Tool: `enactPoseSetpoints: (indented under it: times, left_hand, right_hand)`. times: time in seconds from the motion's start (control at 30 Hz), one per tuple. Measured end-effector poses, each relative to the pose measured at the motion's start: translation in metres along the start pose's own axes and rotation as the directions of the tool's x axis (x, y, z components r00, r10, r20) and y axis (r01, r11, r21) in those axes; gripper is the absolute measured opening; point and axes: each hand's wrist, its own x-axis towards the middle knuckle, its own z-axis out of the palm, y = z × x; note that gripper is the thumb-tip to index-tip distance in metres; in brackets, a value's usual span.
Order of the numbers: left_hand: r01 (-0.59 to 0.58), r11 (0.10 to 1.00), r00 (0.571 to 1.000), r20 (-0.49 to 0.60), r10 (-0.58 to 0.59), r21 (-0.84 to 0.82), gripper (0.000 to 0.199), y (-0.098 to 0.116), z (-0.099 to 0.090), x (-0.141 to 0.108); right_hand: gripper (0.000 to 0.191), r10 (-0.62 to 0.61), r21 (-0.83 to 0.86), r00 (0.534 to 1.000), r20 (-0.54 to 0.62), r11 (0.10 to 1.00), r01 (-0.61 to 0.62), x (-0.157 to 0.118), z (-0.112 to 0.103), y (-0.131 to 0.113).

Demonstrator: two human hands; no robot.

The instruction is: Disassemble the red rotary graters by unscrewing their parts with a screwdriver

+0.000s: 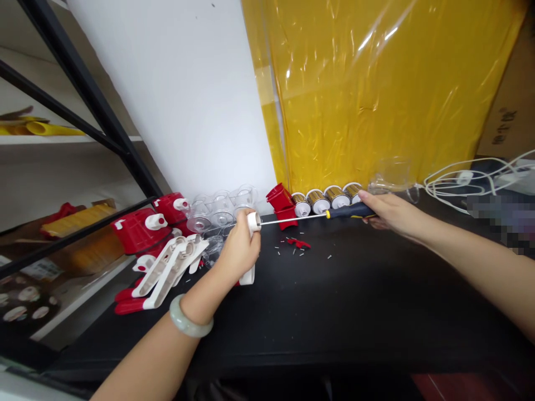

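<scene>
My left hand (242,245) is closed around a white plastic part (253,221). The part's round end faces right, and more white with a bit of red shows below my fingers; the rest is hidden by the hand. My right hand (382,210) grips the dark blue and yellow handle of a screwdriver (349,211). Its long shaft runs leftward, nearly level, with the tip at the round end of the white part; how deep it reaches I cannot tell. Small screws (301,254) and a red plastic piece (298,243) lie on the black table (334,312) below the shaft.
White handles with red ends (163,278) lie left, beside red housings (140,229). Clear plastic cups (221,209) stand by the wall. Behind the screwdriver are red hollow parts (280,197) and several mesh cylinders (318,201). White cables (443,184) coil right; a shelf rack (83,83) stands left.
</scene>
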Motion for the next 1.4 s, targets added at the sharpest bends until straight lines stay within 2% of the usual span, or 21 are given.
enactPoseSetpoints:
  times: [0.07,0.17,0.3,0.47,0.67,0.77,0.8,0.87,0.93,1.0,1.07,1.1,1.2,1.3,1.4]
  left_hand:
    - [0.008,1.000,0.999,0.038,-0.007,-0.006,0.035,-0.002,-0.001,0.001]
    - [0.017,1.000,0.994,0.104,-0.015,-0.021,0.035,-0.005,-0.002,0.002]
    - [0.055,0.997,0.983,0.177,-0.045,-0.056,0.035,-0.006,-0.004,0.003]
    - [0.197,0.968,0.953,0.264,-0.152,-0.154,0.035,-0.008,-0.005,0.005]
    - [0.286,0.935,0.924,0.320,-0.210,-0.210,0.033,-0.010,-0.004,0.008]
    - [0.357,0.892,0.897,0.370,-0.243,-0.279,0.038,-0.005,-0.004,0.009]
    - [0.379,0.876,0.885,0.392,-0.249,-0.298,0.040,-0.003,-0.004,0.008]
    - [0.401,0.860,0.870,0.425,-0.250,-0.315,0.041,0.000,-0.003,0.007]
    - [0.382,0.875,0.872,0.429,-0.236,-0.297,0.041,0.002,-0.001,0.005]
    - [0.337,0.906,0.888,0.407,-0.215,-0.256,0.040,0.003,0.002,0.001]
    - [0.292,0.932,0.901,0.389,-0.192,-0.216,0.039,0.004,0.005,-0.002]
    - [0.277,0.939,0.904,0.386,-0.183,-0.204,0.038,0.004,0.006,-0.003]
    - [0.310,0.926,0.895,0.393,-0.208,-0.216,0.040,0.002,0.006,-0.001]
    - [0.414,0.866,0.856,0.444,-0.265,-0.281,0.044,0.000,0.001,0.006]
    - [0.465,0.823,0.822,0.504,-0.265,-0.326,0.045,-0.001,-0.005,0.012]
  right_hand:
    - [0.060,-0.103,-0.100,0.995,0.017,0.989,0.104,0.003,-0.002,0.004]
    - [0.057,-0.265,-0.265,0.964,0.031,0.927,0.263,0.006,-0.008,0.006]
    - [0.048,-0.377,-0.385,0.923,0.076,0.843,0.376,0.006,-0.011,0.007]
    - [0.033,-0.473,-0.411,0.878,0.070,0.789,0.457,0.009,-0.010,0.012]
    - [0.026,-0.643,-0.457,0.765,0.024,0.674,0.581,0.009,-0.011,0.013]
    - [0.028,-0.681,-0.383,0.727,-0.089,0.697,0.606,0.008,-0.008,0.011]
    - [0.031,-0.657,-0.316,0.741,-0.138,0.739,0.595,0.008,-0.005,0.010]
    - [0.037,-0.523,-0.134,0.835,-0.172,0.852,0.506,0.006,0.001,0.009]
    - [0.043,-0.317,0.035,0.942,-0.112,0.946,0.322,0.003,0.005,0.008]
    - [0.054,-0.136,0.100,0.989,-0.061,0.985,0.142,0.002,0.007,0.007]
    - [0.059,-0.050,0.057,0.994,-0.095,0.997,0.055,0.001,0.006,0.005]
    - [0.058,-0.055,0.006,0.991,-0.119,0.998,0.056,0.001,0.005,0.004]
    - [0.049,-0.235,-0.179,0.962,-0.141,0.961,0.209,-0.003,0.001,-0.003]
    - [0.039,-0.432,-0.289,0.897,-0.094,0.874,0.391,-0.009,0.001,-0.009]
    - [0.030,-0.493,-0.267,0.869,-0.044,0.844,0.465,-0.013,0.003,-0.011]
